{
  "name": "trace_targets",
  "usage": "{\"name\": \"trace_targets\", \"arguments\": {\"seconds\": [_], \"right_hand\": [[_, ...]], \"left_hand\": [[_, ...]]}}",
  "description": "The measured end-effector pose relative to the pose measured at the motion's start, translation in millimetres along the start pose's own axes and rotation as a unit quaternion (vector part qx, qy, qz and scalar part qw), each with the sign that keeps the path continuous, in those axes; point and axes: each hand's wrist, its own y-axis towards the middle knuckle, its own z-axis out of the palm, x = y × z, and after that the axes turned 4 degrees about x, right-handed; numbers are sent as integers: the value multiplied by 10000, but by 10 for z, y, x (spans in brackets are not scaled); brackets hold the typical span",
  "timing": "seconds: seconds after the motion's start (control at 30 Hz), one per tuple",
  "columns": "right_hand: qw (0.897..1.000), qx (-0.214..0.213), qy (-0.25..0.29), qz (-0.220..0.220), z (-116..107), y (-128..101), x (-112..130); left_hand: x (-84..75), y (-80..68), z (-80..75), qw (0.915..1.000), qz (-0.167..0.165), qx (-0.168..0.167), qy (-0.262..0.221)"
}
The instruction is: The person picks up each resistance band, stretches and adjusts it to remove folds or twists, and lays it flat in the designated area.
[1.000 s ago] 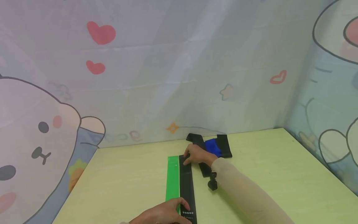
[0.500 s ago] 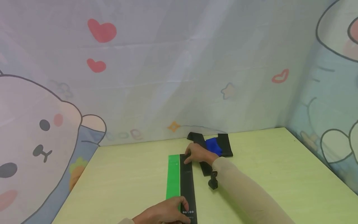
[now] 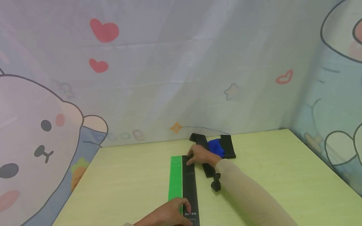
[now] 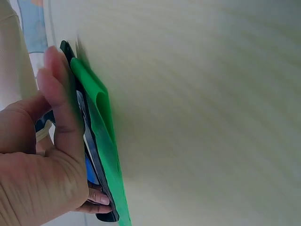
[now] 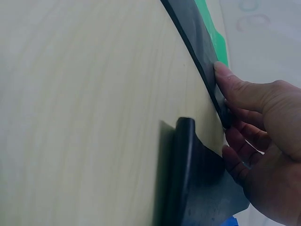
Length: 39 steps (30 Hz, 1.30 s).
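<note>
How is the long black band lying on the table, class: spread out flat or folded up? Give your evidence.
Spread flat. The black band lies at full length beside the green band, the left hand at its near end and the right hand at its far end.

Over the last second the left hand (image 3: 167, 216) has crept slightly along the black band (image 3: 189, 185) toward the right hand (image 3: 201, 155), its thumb now pressing just above the band's white dots, and the whole scene sits a touch lower in the head view.
</note>
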Motion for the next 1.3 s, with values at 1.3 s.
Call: {"name": "trace_targets", "arguments": {"seconds": [1.3], "right_hand": [[9999, 80, 91, -73, 4, -16, -32]], "left_hand": [[100, -119, 78, 9939, -304, -329, -1012]]}}
